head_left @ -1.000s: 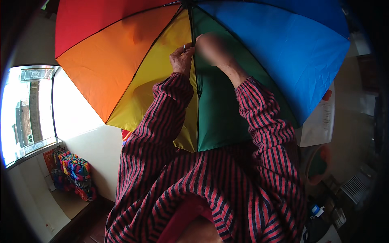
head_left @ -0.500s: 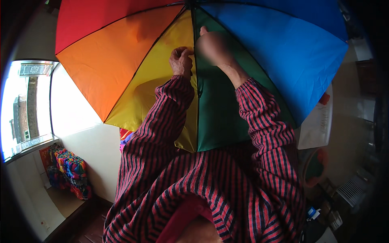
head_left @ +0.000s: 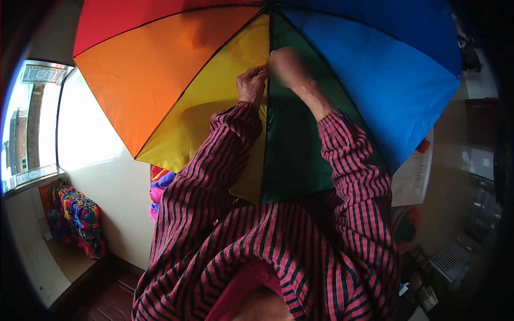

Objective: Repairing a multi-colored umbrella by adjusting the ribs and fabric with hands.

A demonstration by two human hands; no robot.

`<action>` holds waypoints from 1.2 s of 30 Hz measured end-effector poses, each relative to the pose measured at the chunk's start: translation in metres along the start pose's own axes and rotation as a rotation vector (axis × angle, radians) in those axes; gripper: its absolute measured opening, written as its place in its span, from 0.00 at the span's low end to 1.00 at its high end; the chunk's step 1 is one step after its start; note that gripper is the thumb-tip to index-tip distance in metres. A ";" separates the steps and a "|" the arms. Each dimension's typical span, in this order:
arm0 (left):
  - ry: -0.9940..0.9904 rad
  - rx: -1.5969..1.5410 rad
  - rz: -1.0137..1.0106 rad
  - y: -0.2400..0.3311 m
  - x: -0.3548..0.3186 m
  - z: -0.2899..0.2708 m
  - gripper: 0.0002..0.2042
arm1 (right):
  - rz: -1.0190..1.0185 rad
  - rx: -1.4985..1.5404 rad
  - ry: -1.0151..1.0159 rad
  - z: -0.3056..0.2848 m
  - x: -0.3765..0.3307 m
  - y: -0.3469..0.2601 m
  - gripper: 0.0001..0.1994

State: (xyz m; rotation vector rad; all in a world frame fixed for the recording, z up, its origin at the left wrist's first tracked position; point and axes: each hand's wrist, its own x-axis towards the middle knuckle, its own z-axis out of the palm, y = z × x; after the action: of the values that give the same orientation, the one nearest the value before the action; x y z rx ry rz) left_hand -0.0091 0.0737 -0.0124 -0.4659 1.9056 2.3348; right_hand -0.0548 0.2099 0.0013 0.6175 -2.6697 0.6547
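Spanning the upper field, an open rainbow umbrella (head_left: 321, 80) shows red, orange, yellow, green and blue panels divided by dark ribs that meet at the top centre; its canopy is taut, faintly creased. Striped red-and-dark sleeves (head_left: 214, 176) rise from below. Of the two hands, the left hand (head_left: 251, 85) pinches the rib between yellow and green; the right hand (head_left: 289, 67) is blurred, its grip indeterminable.
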 end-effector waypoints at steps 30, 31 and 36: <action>0.094 0.060 0.109 -0.014 0.005 -0.014 0.10 | -0.217 -0.312 0.105 -0.010 0.022 -0.070 0.06; 0.064 -0.046 0.181 -0.015 0.007 -0.015 0.10 | -0.227 -0.298 0.101 -0.009 0.023 -0.069 0.06; 0.088 0.198 -0.026 0.006 -0.003 -0.010 0.12 | 0.267 0.135 -0.058 -0.013 0.039 -0.064 0.09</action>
State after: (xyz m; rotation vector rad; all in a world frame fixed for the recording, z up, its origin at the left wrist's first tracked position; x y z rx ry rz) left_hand -0.0059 0.0630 -0.0073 -0.5771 2.1286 2.1138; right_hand -0.0551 0.1522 0.0504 0.3191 -2.8060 0.9079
